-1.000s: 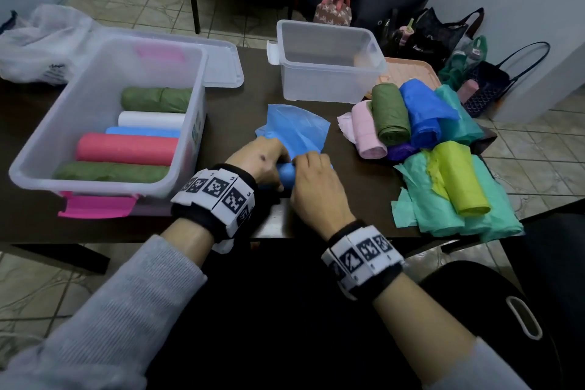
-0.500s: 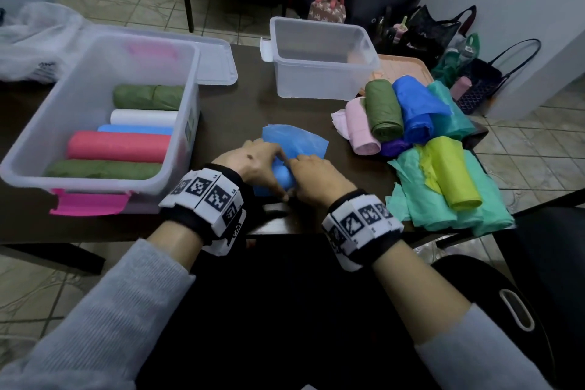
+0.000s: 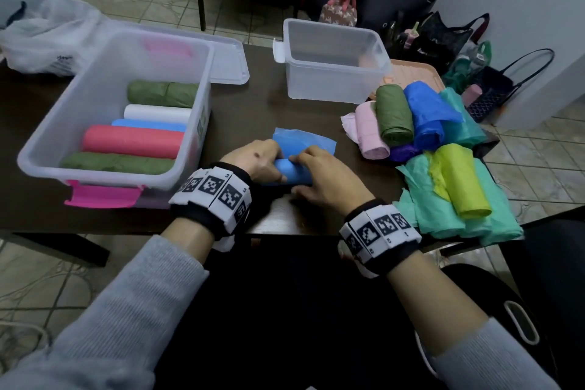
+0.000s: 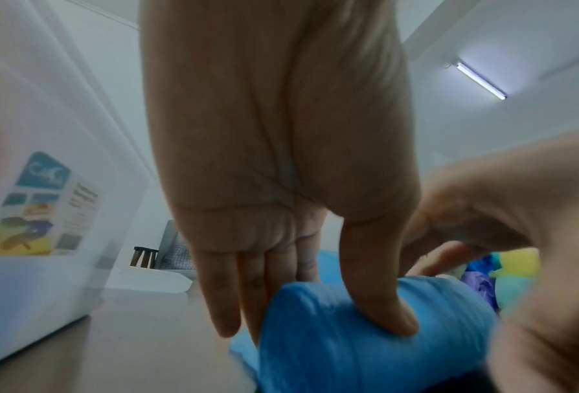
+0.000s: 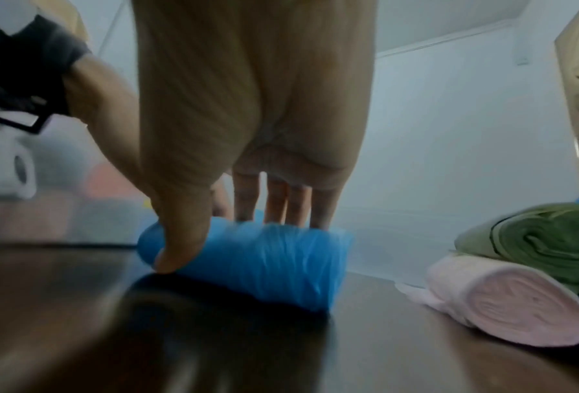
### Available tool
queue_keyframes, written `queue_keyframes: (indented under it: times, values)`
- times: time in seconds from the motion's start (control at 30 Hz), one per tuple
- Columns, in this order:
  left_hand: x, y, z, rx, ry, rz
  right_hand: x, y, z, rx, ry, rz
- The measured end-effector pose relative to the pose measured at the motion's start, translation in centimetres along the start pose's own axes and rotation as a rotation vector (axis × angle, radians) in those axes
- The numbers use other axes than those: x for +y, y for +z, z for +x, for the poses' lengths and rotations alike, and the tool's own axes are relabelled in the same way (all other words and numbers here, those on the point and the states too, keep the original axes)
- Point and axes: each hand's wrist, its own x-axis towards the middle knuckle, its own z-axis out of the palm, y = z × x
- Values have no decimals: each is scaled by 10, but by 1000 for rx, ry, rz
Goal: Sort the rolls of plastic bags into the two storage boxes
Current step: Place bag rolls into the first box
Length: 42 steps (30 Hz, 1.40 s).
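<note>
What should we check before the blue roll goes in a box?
1. Both hands on the blue roll: ok, left hand and right hand grip it.
2. Loose flap rolled up: not ok, some bag lies flat behind the roll.
3. Room in the big box: ok, a bare strip shows at its far end beyond five rolls.
4. Small box free: ok, looks empty.
5. Which box suits this roll: cannot tell.

Grey ribbed sleeves (image 3: 152, 291), seemingly knit; black wristbands (image 3: 376, 233) bearing white coded tags.
</note>
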Motion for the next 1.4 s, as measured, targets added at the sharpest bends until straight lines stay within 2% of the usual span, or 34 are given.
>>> queue_keyframes:
  times: [0.1,0.17,0.3,0.4,0.53,0.63,0.73,1.0,1.23,1.3,1.4]
  values:
    - [-1,-1,2,-14,9,13,1,7,0,24,11,-33]
    - [-1,2,1,40,42,13,2,6,7,32,33,-26]
    - [-9,8,-3,155,84,-148,4,-9,14,-114,14,88]
    - [-15,7,-3,120,74,-183,7,-16,16,-232,12,76]
    - [-19,7,-3,97,64,-213,11,-19,20,-171,86,45]
    - [-19,6,-4,111,76,-218,10,-15,24,-283,189,44]
    - [-18,5,-5,110,85,-213,6,-10,28,-331,210,-21]
    - [-10,-2,-10,110,153,-157,-4,-1,14,-200,55,27]
    - [-2,-3,-17,108,139,-75,-8,23,-9,22,57,-218]
    - [3,-8,-25,173,110,-149,-9,21,-7,14,100,-99]
    - [9,-35,-48,421,116,-346,-15,8,4,82,126,199]
